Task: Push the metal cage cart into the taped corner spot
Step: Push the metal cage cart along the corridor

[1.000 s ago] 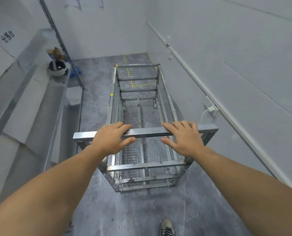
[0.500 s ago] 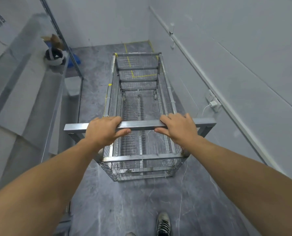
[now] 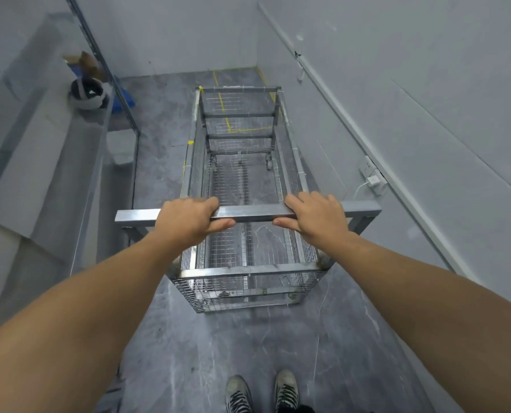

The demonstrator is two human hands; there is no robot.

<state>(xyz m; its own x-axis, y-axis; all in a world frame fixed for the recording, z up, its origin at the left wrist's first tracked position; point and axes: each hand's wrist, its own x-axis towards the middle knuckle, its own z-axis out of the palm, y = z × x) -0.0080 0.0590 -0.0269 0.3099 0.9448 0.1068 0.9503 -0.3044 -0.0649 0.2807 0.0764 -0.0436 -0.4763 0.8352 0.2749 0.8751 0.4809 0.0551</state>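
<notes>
Item: metal cage cart (image 3: 242,180), mid-push toward the taped corner spot (image 3: 236,123) at 12 o'clock.

Left hand (image 3: 188,223) and right hand (image 3: 313,219) are each curled closed over the handle bar (image 3: 254,212), thumbs beneath. The cart stands on the floor (image 3: 248,347), its long axis running 6 to 12 o'clock, far end pointing at the corner, close beside the right wall (image 3: 397,84). Yellow tape lines show through the far mesh, so the front seems to be entering the spot. Next: push straight on, keeping clear of the wall socket (image 3: 370,174) at 2 o'clock.
</notes>
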